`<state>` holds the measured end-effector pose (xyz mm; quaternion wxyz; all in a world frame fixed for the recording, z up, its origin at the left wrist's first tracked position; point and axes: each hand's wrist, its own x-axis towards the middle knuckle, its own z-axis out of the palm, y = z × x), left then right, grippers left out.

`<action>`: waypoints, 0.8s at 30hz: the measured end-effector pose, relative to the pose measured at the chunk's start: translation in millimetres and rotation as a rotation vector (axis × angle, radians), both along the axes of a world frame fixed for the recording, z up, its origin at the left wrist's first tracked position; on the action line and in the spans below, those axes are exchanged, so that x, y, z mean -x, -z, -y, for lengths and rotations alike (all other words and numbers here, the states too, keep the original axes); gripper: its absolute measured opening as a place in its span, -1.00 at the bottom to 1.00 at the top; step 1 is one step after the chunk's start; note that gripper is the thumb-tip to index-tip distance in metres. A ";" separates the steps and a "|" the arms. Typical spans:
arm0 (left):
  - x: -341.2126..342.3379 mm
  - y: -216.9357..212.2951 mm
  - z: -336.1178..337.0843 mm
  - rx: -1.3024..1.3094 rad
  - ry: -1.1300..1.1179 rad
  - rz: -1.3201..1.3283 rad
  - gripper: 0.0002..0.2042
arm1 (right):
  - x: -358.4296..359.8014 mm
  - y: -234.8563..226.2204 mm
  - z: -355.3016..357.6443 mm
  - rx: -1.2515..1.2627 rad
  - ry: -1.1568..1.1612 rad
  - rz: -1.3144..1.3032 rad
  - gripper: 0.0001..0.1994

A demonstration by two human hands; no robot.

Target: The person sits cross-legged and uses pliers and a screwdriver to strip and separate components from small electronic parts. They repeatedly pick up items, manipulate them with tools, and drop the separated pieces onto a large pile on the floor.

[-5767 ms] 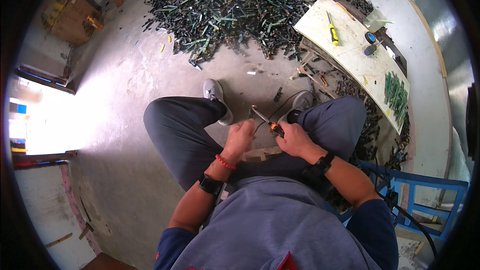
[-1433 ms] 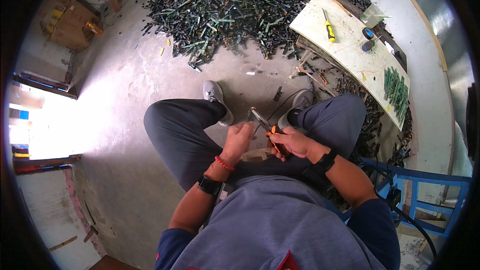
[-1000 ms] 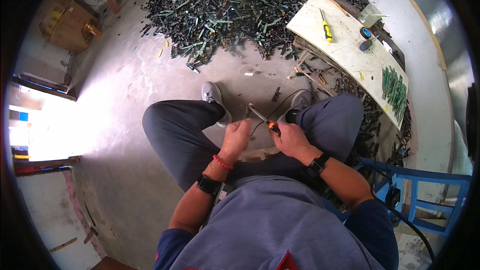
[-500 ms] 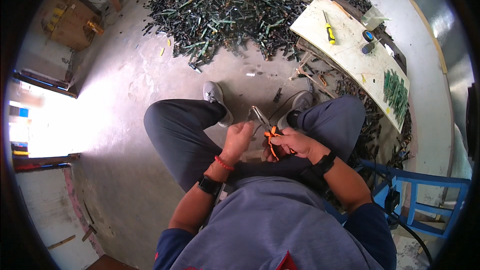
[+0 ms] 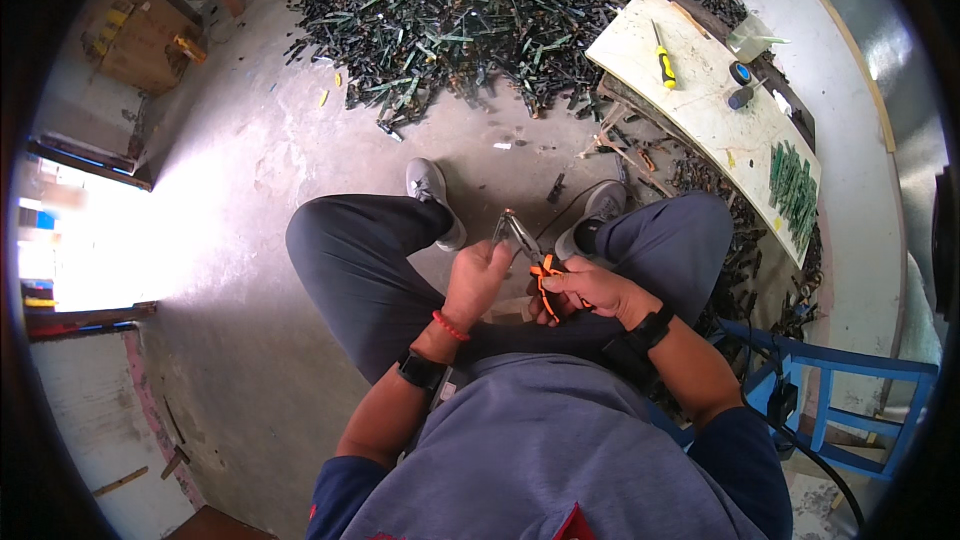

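Observation:
Long-nosed pliers [image 5: 525,241] with orange-and-black handles are gripped in my right hand [image 5: 592,287], their metal jaws pointing up and away from me. Opposite them, my left hand [image 5: 476,278] is closed, thumb against fingers, on a small thin dark strip [image 5: 500,228]. The strip rises from my fingertips toward the jaw tips and appears to meet them; its exact kind is too small to tell. Both hands are held over the floor between my bent knees.
A large heap of dark and green strips [image 5: 440,30] covers the far floor. On the right, a pale board [image 5: 690,70] bears a yellow screwdriver [image 5: 666,67], a tape roll [image 5: 739,72] and green strips [image 5: 793,195]. A blue chair [image 5: 830,360] and a black cable [image 5: 835,480] lie nearby.
The strip in my left hand now stands more visibly up to the plier tips, and the left hand has turned slightly. My right hand keeps its hold on the pliers.

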<state>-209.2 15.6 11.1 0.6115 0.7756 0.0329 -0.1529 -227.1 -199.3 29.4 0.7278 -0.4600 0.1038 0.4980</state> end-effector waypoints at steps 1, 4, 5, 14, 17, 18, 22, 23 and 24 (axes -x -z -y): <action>-0.5 0.6 -1.0 -0.055 0.011 0.026 -0.61 | -0.2 -0.1 -0.2 0.020 -0.003 0.003 -0.64; -0.1 -2.4 0.4 -0.136 -0.007 0.099 -0.61 | 1.4 -2.7 -3.4 0.108 0.023 0.087 -0.65; 0.3 -3.5 1.0 -0.149 -0.022 0.122 -0.60 | 1.3 -2.4 -3.5 0.151 -0.004 0.139 -0.67; -0.4 6.9 -0.5 -0.345 -0.026 0.177 -0.59 | 1.1 6.1 -2.9 0.457 -0.099 0.494 -0.73; -0.6 6.2 0.2 -0.349 -0.022 0.177 -0.60 | 0.4 6.6 -6.6 0.668 -0.159 0.663 -0.66; -0.7 6.6 0.1 -0.348 -0.021 0.176 -0.60 | -0.9 1.9 -6.7 0.757 -0.209 0.708 -0.67; -1.1 8.6 0.2 -0.346 -0.016 0.168 -0.61 | 1.0 -0.4 -7.4 0.943 -0.244 0.862 -0.67; -1.1 9.2 0.5 -0.345 -0.014 0.165 -0.61 | 1.1 -0.8 -7.3 0.943 -0.248 0.862 -0.67; -1.0 9.2 0.8 -0.352 -0.014 0.169 -0.61 | 1.0 -2.0 -7.5 0.942 -0.253 0.862 -0.67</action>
